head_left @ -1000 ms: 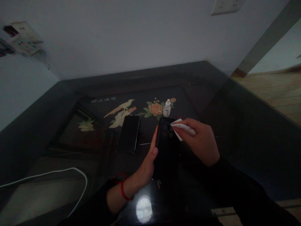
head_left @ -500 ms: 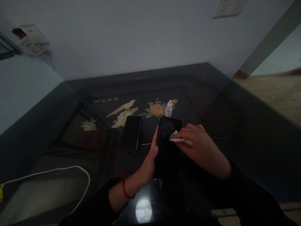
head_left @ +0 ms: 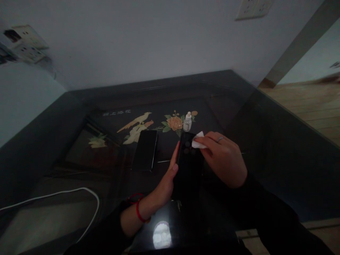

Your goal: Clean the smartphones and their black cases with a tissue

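My left hand (head_left: 167, 182) grips a black phone (head_left: 187, 173) by its left side, with the thumb along the edge. The phone's back faces up, and round camera lenses show near its top. Pinched in my right hand (head_left: 224, 154) is a white wipe (head_left: 198, 140), pressed on the camera area at the phone's upper right. A second phone (head_left: 145, 150), dark screen up, lies on the table left of my hands. Just beyond the held phone stands a small clear bottle (head_left: 187, 122) with a white dropper top.
The dark glossy table (head_left: 79, 102) carries a painted bird and flowers. A white cable (head_left: 66, 191) curves over its left front part. Behind the table rises a wall with sockets (head_left: 29, 44) at the left and another socket plate (head_left: 253, 9) at upper right.
My right hand has moved the wipe up to the top right of the phone's camera area, uncovering the lenses. The left hand keeps its hold. The view has shifted slightly.
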Demonstrator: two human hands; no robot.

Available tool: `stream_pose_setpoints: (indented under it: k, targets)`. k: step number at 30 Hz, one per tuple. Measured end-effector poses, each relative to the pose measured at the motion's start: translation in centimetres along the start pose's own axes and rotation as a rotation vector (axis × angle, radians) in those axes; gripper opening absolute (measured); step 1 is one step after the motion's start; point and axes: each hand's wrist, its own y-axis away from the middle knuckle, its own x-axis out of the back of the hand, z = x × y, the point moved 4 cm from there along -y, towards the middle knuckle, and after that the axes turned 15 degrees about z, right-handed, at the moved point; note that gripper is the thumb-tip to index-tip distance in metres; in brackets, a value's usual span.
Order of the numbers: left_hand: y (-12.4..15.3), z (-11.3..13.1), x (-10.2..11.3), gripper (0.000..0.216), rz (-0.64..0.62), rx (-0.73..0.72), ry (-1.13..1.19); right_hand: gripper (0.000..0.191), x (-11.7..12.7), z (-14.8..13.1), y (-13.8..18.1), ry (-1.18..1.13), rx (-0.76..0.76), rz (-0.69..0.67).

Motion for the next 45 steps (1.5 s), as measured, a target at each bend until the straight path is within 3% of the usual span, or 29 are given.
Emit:
stream_pose_setpoints:
  k: [4,8,10,13,16,23,27,32,36,41,45]
  targets:
    - [-0.2,0.6,-0.1,0.071,0.058,0.011,0.017,0.020,-0.2,0.6,0.5,-0.065,-0.156,-0.186]
    - [-0.1,0.8,-0.1,0.070,0.087,0.013,-0.012,0.019,-0.3,-0.2,0.8,-0.368,-0.229,-0.334]
    - [-0.1,0.7,-0.1,0.070,0.090,0.023,-0.012,0.018,-0.1,-0.1,0.5,-0.446,-0.261,-0.274]
    - [0.1,0.5,-0.4,0.072,0.067,0.045,0.023,0.015,0.3,0.8,0.2,-0.363,-0.300,-0.048]
    - [0.2,0.4,-0.6,0.071,0.060,0.055,0.030,0.020,0.0,0.7,0.3,-0.307,-0.229,0.061]
    - [0.3,0.8,-0.6,0.073,0.089,0.057,-0.007,0.027,-0.4,-0.9,0.7,-0.343,-0.010,-0.032]
    - [0.1,0.6,-0.4,0.070,0.063,0.023,-0.005,0.027,0.0,0.0,0.6,-0.265,-0.085,0.065]
    - [0.1,0.4,-0.3,0.069,0.067,0.039,0.007,0.027,-0.3,-0.6,0.8,-0.293,0.028,0.039]
    - [0.2,0.7,-0.4,0.071,0.077,0.043,0.004,0.027,-0.1,-0.1,0.8,-0.220,-0.070,0.087]
    - [0.2,1.1,-0.5,0.071,0.116,0.036,-0.001,0.026,-0.3,-1.0,0.9,-0.281,0.066,0.002]
    - [0.1,1.2,-0.6,0.068,0.099,0.026,0.007,0.023,-0.1,-0.2,0.9,-0.204,-0.055,0.076]
